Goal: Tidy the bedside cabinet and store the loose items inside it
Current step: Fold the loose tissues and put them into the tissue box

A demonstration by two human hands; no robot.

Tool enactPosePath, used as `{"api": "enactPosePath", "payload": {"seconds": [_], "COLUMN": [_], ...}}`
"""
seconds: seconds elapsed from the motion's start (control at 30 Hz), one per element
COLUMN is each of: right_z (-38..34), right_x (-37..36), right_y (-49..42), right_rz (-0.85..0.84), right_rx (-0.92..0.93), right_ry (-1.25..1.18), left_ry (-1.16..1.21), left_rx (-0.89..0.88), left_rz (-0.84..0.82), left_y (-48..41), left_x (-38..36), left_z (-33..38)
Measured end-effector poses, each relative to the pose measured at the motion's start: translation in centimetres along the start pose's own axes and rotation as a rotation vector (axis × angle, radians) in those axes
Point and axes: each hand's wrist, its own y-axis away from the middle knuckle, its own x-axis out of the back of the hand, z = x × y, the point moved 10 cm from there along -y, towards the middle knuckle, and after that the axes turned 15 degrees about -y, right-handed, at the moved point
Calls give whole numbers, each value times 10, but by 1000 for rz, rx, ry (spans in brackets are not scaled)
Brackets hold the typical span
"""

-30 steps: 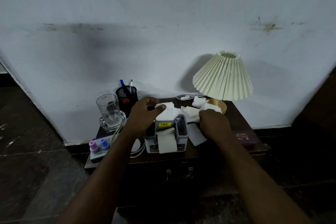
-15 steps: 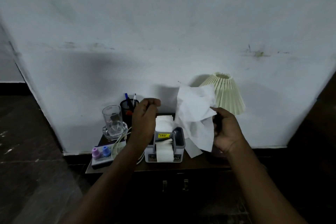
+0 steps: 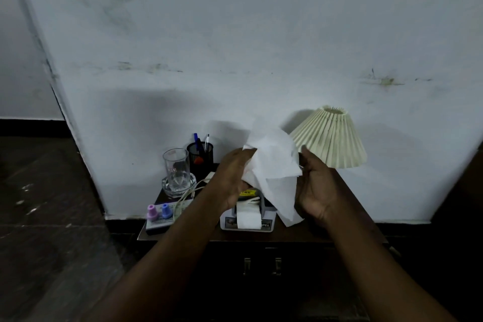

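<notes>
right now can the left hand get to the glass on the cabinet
Probably yes, once it lets go. The glass stands just left of the left hand with nothing between them but a low white cable; the hand is busy holding the tissue.
</notes>
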Motion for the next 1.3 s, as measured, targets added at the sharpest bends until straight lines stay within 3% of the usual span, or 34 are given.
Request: {"api": "enactPosePath", "payload": {"seconds": [0.23, 0.43, 0.57, 0.73, 0.87, 0.97, 1.13, 1.3], "right_z": [-16, -30, -18, -25, -33, -22, 6, -10], "right_x": [-26, -24, -36, -33, -28, -26, -13, -15], "right_y": [15, 14, 18, 16, 16, 18, 13, 9], "right_rz": [-153, -53, -198, -272, -215, -126, -112, -90], "right_rx": [196, 394, 262, 279, 292, 192, 1, 153], "right_ry": [313, 466, 383, 389, 350, 296, 563, 469], "left_ry": [-139, -81, 66, 201, 157, 54, 10, -44], "left_rx": [-165, -153, -97, -43, -25, -33, -167, -104], "left_rz": [0, -19, -32, -85, -136, -150, -128, -142], "left_y": [-7, -12, -9, 1, 6, 10, 10, 5], "left_x": [17, 18, 18, 21, 17, 11, 17, 23], "left_z": [7, 1, -1, 1, 3, 7, 18, 6]}}
